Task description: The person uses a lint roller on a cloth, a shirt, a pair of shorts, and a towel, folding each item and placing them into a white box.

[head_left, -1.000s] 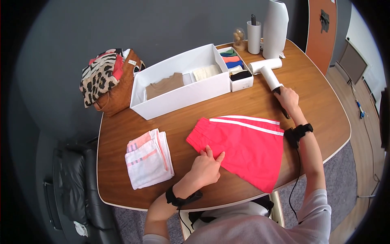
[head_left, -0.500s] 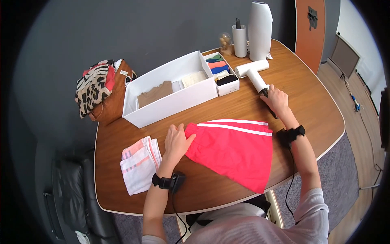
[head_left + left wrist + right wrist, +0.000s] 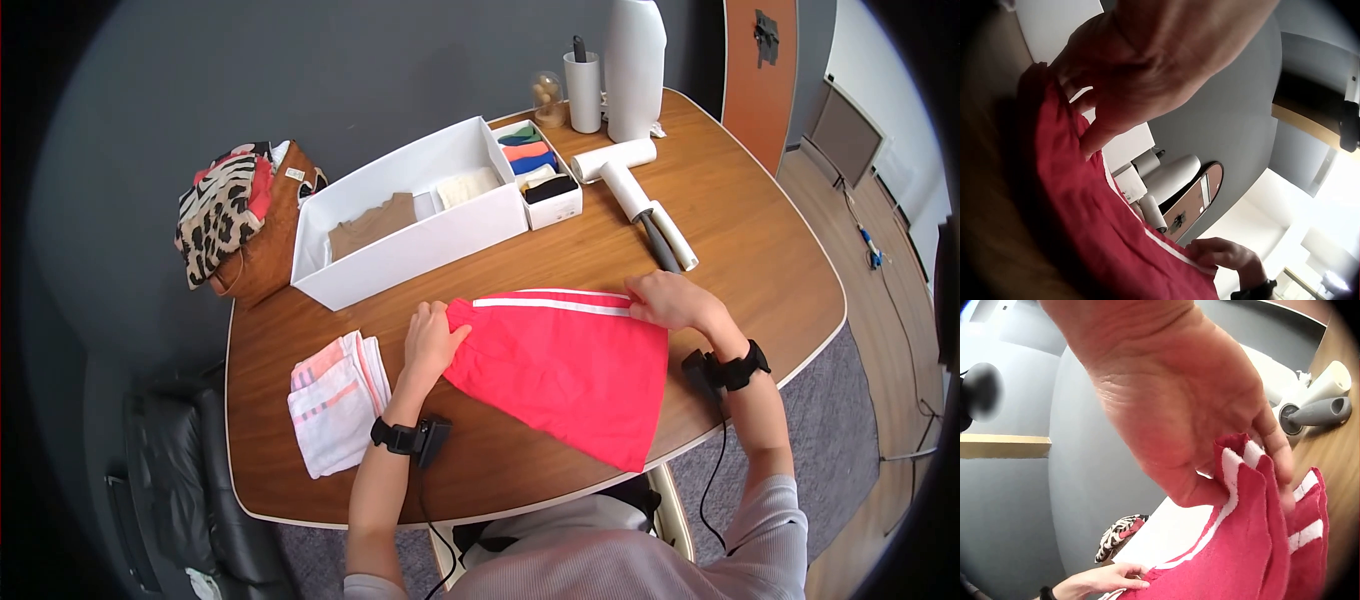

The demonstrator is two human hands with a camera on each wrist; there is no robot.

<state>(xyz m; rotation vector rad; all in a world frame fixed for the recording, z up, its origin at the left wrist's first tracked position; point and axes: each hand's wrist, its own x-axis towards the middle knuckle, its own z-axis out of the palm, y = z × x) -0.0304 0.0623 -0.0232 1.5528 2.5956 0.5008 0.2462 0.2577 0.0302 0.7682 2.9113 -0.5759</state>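
Note:
Red shorts (image 3: 560, 365) with two white side stripes lie across the table, waistband toward the left. My left hand (image 3: 432, 340) grips the waistband's upper corner, the thumb on top and the other fingers behind the cloth in the left wrist view. At the opposite end my right hand (image 3: 672, 300) pinches the striped hem between thumb and fingers. Close up, the right wrist view has the hem's layers (image 3: 1254, 506) bunched and raised in that pinch. Left of the shorts lies a folded white and pink towel (image 3: 338, 405).
Behind the shorts stands a long white box (image 3: 420, 255) holding folded clothes, beside a smaller box (image 3: 556, 209) of rolled cloths. A white roller with a grey handle (image 3: 658, 240) lies beyond my right hand. A brown bag (image 3: 268, 255) piled with clothes stands at the left.
My left hand has moved from the middle of the shorts to the waistband and gripped it. My right hand has let go of the roller's handle and come down to the hem.

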